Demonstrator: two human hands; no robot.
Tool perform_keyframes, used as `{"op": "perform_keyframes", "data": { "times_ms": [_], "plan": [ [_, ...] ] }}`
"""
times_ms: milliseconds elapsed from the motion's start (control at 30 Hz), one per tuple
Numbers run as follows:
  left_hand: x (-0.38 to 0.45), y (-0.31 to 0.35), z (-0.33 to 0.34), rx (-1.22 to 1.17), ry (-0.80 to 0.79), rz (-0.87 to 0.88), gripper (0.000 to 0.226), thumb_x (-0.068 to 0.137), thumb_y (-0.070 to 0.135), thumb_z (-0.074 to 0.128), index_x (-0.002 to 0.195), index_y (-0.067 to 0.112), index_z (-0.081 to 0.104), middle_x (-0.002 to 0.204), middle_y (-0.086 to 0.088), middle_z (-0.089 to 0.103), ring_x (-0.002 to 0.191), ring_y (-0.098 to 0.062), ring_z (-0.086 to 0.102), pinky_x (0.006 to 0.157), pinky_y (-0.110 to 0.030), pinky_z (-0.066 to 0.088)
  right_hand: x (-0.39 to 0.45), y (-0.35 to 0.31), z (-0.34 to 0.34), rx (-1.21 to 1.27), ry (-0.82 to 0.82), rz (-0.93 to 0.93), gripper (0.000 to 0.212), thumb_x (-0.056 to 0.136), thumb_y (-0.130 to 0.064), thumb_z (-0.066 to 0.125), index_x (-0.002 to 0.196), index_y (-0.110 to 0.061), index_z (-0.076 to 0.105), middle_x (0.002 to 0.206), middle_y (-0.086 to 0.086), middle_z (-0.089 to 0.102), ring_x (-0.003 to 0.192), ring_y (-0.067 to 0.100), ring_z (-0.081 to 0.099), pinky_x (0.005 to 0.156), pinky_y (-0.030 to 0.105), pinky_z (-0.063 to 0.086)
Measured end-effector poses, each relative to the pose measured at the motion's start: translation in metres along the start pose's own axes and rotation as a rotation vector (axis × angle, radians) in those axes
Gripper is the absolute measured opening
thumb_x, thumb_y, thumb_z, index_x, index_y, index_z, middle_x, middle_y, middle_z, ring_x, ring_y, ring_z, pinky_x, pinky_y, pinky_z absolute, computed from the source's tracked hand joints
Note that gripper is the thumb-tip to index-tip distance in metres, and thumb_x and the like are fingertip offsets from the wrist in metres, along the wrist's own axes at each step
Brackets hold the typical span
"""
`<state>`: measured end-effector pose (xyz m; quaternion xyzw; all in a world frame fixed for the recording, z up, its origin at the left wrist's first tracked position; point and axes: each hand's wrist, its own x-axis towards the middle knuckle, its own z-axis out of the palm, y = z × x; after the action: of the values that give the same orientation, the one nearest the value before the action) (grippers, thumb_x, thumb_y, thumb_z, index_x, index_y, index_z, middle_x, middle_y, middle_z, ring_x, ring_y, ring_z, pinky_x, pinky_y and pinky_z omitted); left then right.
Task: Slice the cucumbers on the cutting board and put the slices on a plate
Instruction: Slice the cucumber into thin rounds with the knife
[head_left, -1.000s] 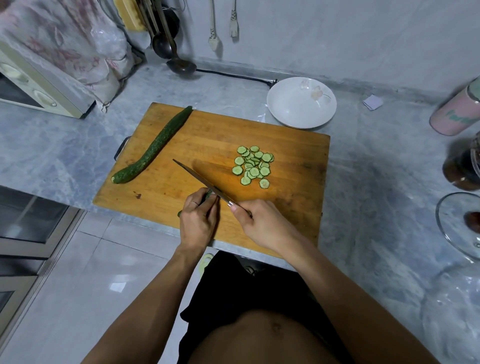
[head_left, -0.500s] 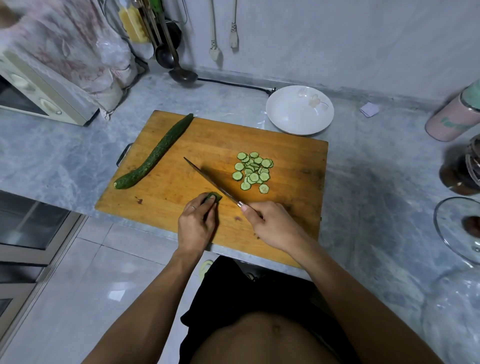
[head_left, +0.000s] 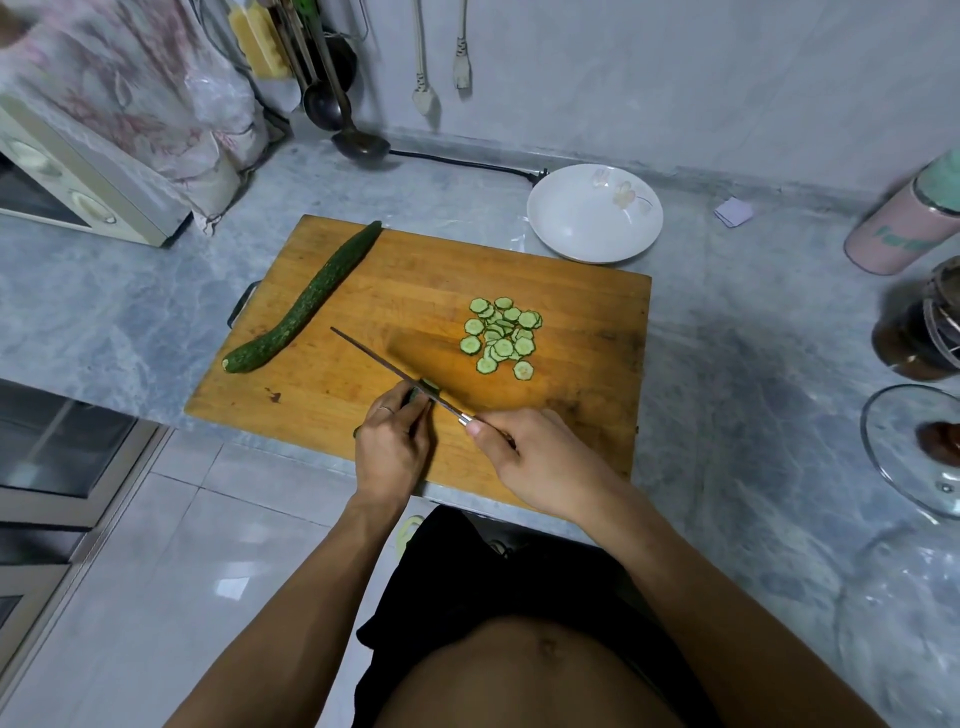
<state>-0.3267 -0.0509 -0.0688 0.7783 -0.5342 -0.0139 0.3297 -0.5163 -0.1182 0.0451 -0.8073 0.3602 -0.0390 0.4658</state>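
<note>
Wooden cutting board (head_left: 363, 395) bears pale, green-rimmed slices (head_left: 501, 335).

Single head-worn wide-angle view, looking forward and steeply down over the person's torso. Cutting board (head_left: 415, 332) on the desk (head_left: 753, 364) sits central and close; wall at top, floor lower left.

On the tabletop (head_left: 753, 332) lies the cutting board (head_left: 415, 291), a whole cucumber (head_left: 306, 301) at its left, cucumber slices (head_left: 501, 335) right of centre, the plate (head_left: 595, 213) behind its far right corner.
</note>
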Motion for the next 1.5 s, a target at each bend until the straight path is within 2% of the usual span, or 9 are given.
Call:
{"op": "perform_keyframes", "data": {
  "times_ms": [300,667,767,900,1067,1167,1267,1367,1500],
  "plan": [
    [-0.001,0.003,0.0,0.01,-0.006,0.005,0.021,0.082,-0.002,0.069,0.1,0.006,0.076,0.116,-0.009,0.069,0.104,-0.029,0.063,0.079,-0.032,0.053,0.0,0.004,0.002,-0.014,-0.008,0.004,0.043,0.104,-0.046,0.04,0.063,-0.035,0.042,0.064,-0.007,0.042,0.062,0.006,0.036,0.054,0.031,0.028],
    [0.0,0.005,-0.001,0.026,0.001,0.003,0.02,0.084,0.002,0.064,0.099,0.008,0.075,0.115,-0.008,0.069,0.103,-0.029,0.063,0.074,-0.034,0.055,0.006,0.005,0.006,-0.005,-0.004,0.0,0.041,0.103,-0.049,0.039,0.063,-0.048,0.048,0.065,-0.004,0.044,0.061,0.012,0.04,0.056,0.031,0.031],
    [0.0,0.004,0.002,0.041,0.004,0.013,0.017,0.085,0.004,0.063,0.096,0.008,0.076,0.114,-0.006,0.069,0.102,-0.028,0.063,0.068,-0.034,0.056,0.012,0.004,0.006,0.01,-0.013,0.028,0.043,0.103,-0.048,0.041,0.061,-0.038,0.046,0.065,-0.002,0.043,0.059,0.011,0.038,0.052,0.031,0.029],
    [-0.001,0.003,0.005,0.03,-0.003,-0.016,0.017,0.085,0.004,0.068,0.1,0.008,0.076,0.117,-0.008,0.068,0.105,-0.027,0.063,0.074,-0.034,0.056,0.021,0.002,0.006,0.037,-0.008,0.05,0.046,0.104,-0.045,0.043,0.063,-0.024,0.043,0.062,-0.002,0.042,0.053,0.015,0.041,0.051,0.03,0.032],
    [0.0,0.007,0.002,0.032,0.007,0.011,0.016,0.082,0.005,0.065,0.093,0.007,0.076,0.113,-0.008,0.069,0.1,-0.026,0.062,0.069,-0.033,0.055,0.028,0.0,0.018,-0.025,0.038,0.048,0.043,0.104,-0.043,0.044,0.064,-0.027,0.04,0.058,-0.003,0.045,0.056,0.022,0.044,0.053,0.035,0.038],
    [-0.001,0.007,0.0,0.025,-0.011,-0.013,0.019,0.084,0.006,0.064,0.099,0.008,0.075,0.117,-0.008,0.068,0.102,-0.027,0.063,0.073,-0.034,0.054,0.029,0.002,0.019,-0.034,0.044,0.04,0.042,0.104,-0.043,0.043,0.064,-0.029,0.04,0.059,-0.002,0.046,0.057,0.023,0.044,0.054,0.035,0.038],
    [-0.001,0.006,-0.005,-0.005,-0.026,-0.028,0.025,0.086,0.01,0.062,0.108,0.007,0.074,0.117,-0.009,0.069,0.102,-0.027,0.066,0.08,-0.033,0.054,0.031,0.005,0.013,0.009,0.038,0.052,0.043,0.104,-0.044,0.043,0.066,-0.025,0.049,0.059,-0.002,0.047,0.052,0.018,0.043,0.051,0.032,0.036],
    [0.004,0.007,-0.01,-0.044,-0.01,-0.057,0.025,0.084,0.014,0.064,0.105,0.007,0.075,0.112,-0.009,0.071,0.097,-0.023,0.069,0.083,-0.031,0.055,0.032,0.007,0.005,0.078,0.04,0.06,0.045,0.104,-0.044,0.044,0.076,-0.014,0.064,0.058,-0.002,0.047,0.048,0.016,0.042,0.05,0.03,0.034],
    [0.007,0.005,-0.01,-0.076,0.016,-0.091,0.021,0.083,0.012,0.071,0.103,0.007,0.075,0.106,-0.006,0.073,0.093,-0.023,0.069,0.082,-0.03,0.055,0.021,0.01,-0.003,0.11,0.074,0.029,0.051,0.105,-0.041,0.044,0.055,-0.046,0.055,0.053,-0.007,0.046,0.063,0.035,0.062,0.054,0.043,0.047]
  ]
}}
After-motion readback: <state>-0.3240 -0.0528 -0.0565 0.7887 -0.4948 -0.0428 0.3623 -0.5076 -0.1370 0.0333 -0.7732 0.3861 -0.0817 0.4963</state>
